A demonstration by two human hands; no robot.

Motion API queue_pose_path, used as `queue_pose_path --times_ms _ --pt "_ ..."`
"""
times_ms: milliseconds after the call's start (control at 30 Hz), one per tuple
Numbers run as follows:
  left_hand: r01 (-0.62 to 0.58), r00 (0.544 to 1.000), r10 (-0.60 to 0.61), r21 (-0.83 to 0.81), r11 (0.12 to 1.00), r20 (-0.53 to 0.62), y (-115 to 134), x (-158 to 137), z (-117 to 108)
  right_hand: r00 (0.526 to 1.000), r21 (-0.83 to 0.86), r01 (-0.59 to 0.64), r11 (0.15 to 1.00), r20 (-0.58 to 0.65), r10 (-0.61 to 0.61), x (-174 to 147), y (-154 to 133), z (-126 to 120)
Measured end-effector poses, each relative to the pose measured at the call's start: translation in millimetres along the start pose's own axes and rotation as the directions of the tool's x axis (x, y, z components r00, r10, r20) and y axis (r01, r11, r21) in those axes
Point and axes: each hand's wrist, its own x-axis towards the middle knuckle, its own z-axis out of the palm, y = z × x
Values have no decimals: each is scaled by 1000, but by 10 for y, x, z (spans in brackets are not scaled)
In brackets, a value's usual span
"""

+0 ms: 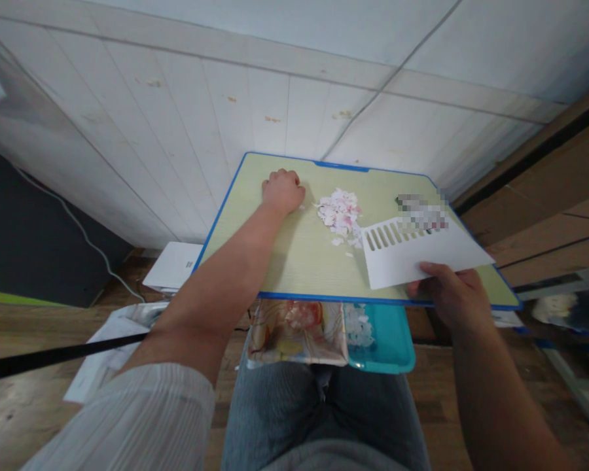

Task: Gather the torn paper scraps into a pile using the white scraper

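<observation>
My right hand (454,294) pinches the near edge of a white slotted card (397,265), thumb on top, at the right of a pale yellow table with a blue rim (294,297). A row of oblong cut-outs runs along the card's far side. Its left end touches a loose pile of small white and pinkish flakes (340,210). Left of the pile, my left hand (283,191) rests on the tabletop with its fingers curled in; whatever they hold is hidden. A little white piece lies beside its thumb side.
A pixelated object (422,210) lies beyond the card. Below the table's near edge are a teal tray (392,337) with whitish bits and a patterned container (299,350) with something reddish inside. A panelled wall (216,118) stands behind; a white box (171,265) sits at left.
</observation>
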Motion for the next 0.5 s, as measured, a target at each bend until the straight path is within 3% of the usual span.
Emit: queue_pose_path --times_ms 100,300,500 --pt "-4 1000 4 -2 1000 -1 -5 2 3 997 -7 59 998 -43 -59 41 -47 166" --pt "-5 1000 5 -2 1000 5 -4 -11 -12 988 -85 155 984 24 -153 167 -73 437" --pt "0 1000 0 -6 1000 5 4 -10 -15 982 -135 185 973 57 -179 225 -76 244"
